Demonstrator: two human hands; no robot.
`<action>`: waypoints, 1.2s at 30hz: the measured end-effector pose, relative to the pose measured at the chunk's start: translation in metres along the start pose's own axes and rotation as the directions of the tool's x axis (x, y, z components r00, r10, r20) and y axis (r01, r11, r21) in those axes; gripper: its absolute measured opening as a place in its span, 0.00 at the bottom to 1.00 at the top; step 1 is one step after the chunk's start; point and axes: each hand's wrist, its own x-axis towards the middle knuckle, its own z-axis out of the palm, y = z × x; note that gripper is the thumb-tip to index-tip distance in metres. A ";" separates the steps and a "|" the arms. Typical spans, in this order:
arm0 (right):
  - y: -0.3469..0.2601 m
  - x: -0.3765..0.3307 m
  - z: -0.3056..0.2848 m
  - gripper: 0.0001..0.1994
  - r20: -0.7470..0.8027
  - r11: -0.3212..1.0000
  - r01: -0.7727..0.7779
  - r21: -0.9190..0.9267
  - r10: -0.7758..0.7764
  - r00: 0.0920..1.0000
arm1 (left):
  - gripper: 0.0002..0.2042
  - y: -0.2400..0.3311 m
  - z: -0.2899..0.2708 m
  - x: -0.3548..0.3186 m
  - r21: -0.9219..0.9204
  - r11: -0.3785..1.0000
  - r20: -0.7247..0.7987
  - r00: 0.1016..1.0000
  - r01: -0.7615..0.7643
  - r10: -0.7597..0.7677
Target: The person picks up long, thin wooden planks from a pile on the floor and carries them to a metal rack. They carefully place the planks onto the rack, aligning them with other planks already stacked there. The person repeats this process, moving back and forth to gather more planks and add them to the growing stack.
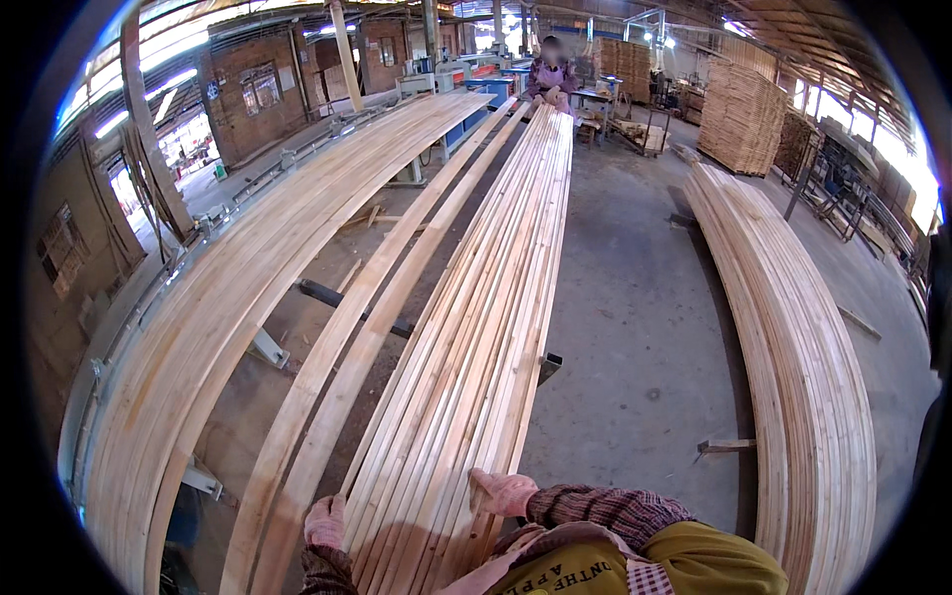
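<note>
A long bundle of narrow pale wooden strips, lying side by side, runs away from me down the middle. At its near left edge, my left hand in a pink glove is closed around the outermost strip. My right hand, gloved in pink too, is closed over the strips by the near right edge, its fingertips on top of the wood. The undersides of both hands are hidden. At the far end, another person has both hands at the strips.
Two separate planks lie left of the bundle. Further left is a long machine bed covered with wide boards. A tall stack of long boards stands on the right. Dark metal supports jut out under the bundle. Piled lumber stands far right.
</note>
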 end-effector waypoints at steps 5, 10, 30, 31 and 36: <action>-0.005 -0.002 -0.006 0.43 0.024 1.000 -0.007 0.019 0.007 1.000 | 0.26 -0.004 0.002 0.001 -0.002 1.000 0.018 1.000 0.008 -0.008; -0.001 -0.001 -0.004 0.41 0.027 1.000 -0.016 -0.018 0.017 0.999 | 0.30 0.006 -0.006 -0.002 0.020 1.000 0.101 0.995 0.010 -0.012; 0.025 0.057 0.042 0.36 0.005 0.971 0.123 -0.206 -0.125 0.992 | 0.43 0.101 0.007 0.063 0.180 0.979 0.246 0.959 0.094 -0.137; 0.018 0.048 0.033 0.36 0.008 0.977 0.116 -0.177 -0.117 0.993 | 0.43 0.095 0.011 0.066 0.189 0.976 0.233 0.961 0.105 -0.149; 0.005 0.013 -0.007 0.36 -0.007 0.997 0.067 -0.024 -0.067 0.998 | 0.43 0.122 0.001 0.052 0.209 0.972 0.223 0.963 0.104 -0.151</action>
